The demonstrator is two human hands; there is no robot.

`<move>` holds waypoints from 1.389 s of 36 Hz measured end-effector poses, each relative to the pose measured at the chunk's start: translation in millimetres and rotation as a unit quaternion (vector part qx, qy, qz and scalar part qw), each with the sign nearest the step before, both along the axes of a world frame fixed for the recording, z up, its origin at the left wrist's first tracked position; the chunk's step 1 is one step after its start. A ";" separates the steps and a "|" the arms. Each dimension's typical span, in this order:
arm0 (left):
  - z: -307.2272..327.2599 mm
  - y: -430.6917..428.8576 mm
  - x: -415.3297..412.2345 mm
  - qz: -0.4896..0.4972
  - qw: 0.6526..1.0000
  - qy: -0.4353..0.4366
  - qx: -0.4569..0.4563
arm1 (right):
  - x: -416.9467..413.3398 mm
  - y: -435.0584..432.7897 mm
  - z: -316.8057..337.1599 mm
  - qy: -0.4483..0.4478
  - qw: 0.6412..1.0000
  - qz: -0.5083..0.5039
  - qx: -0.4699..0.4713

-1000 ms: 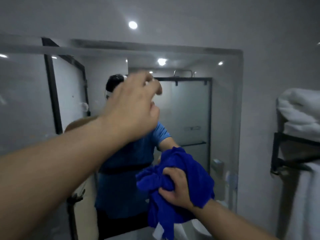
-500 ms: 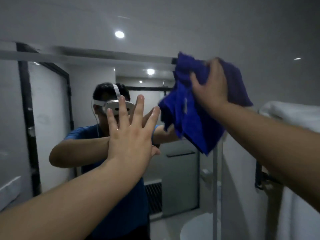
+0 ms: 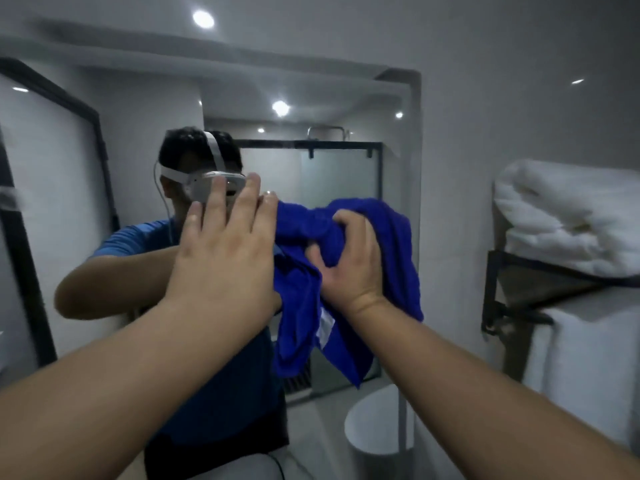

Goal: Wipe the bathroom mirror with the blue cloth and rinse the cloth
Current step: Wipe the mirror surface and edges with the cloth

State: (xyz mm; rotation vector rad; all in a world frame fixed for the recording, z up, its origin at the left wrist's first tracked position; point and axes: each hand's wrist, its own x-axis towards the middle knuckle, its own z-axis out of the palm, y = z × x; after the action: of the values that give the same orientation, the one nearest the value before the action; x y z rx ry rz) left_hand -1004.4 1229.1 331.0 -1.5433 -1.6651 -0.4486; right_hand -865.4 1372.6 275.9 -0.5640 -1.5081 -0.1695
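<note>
Mirror (image 3: 329, 174) partly behind blue cloth (image 3: 298, 299)

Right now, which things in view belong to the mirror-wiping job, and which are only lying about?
For the job:
- mirror
- blue cloth, bunched in the right hand
- left hand, open with straight fingers, raised toward the glass

Just lying about:
- folded white towels on the black wall rack
- white towel hanging below the rack

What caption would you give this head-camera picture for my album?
Right hand grips a blue cloth at the bathroom mirror while the open left hand is raised beside it.
</note>
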 end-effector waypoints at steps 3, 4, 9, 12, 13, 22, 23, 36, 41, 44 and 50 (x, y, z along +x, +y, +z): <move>-15.5 2.3 -1.8 0.017 0.999 0.032 -0.027 | 0.8 1.4 -48.3 0.009 1.000 -0.003 -0.020; -17.9 3.3 -3.2 0.019 0.999 0.035 -0.023 | 0.7 2.0 -59.9 0.013 1.000 -0.005 -0.028; -18.7 6.1 -5.8 0.008 0.999 0.038 -0.001 | 4.5 -1.1 -89.4 0.013 0.998 -0.012 -0.054; -18.7 6.0 -9.5 0.004 0.999 0.044 -0.002 | 5.9 -2.6 -93.7 0.005 0.997 -0.016 -0.069; -18.5 5.6 -10.9 0.002 0.999 0.043 -0.004 | 6.2 -3.1 -93.3 0.002 0.997 -0.016 -0.074; 4.5 -26.8 -5.8 -0.106 0.992 -0.056 -0.045 | 24.1 -37.4 -40.0 -0.074 0.982 -0.042 -0.166; 3.3 -32.0 -5.7 -0.127 0.988 -0.074 -0.040 | 22.5 -45.2 -32.3 -0.077 0.976 -0.052 -0.197; -51.6 -63.3 -6.7 -0.093 0.982 -0.133 -0.099 | -33.5 -130.0 83.9 0.086 0.710 0.378 -0.588; -48.7 -56.9 -39.2 -0.016 0.997 -0.066 -0.035 | -51.3 -139.3 117.9 -0.025 0.775 0.271 -0.571; -44.7 -46.4 -49.6 -0.014 0.998 -0.054 -0.033 | -62.1 -138.8 132.8 -0.081 0.868 0.131 -0.471; -32.9 -34.2 -61.0 -0.003 0.999 -0.035 -0.005 | -79.6 -135.4 157.2 -0.039 0.982 0.018 -0.184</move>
State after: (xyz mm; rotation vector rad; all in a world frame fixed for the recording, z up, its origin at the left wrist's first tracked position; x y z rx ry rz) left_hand -1065.4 1194.8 298.1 -1.5561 -1.7192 -0.5036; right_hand -945.1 1237.2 433.1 -0.8308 -1.6369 0.1211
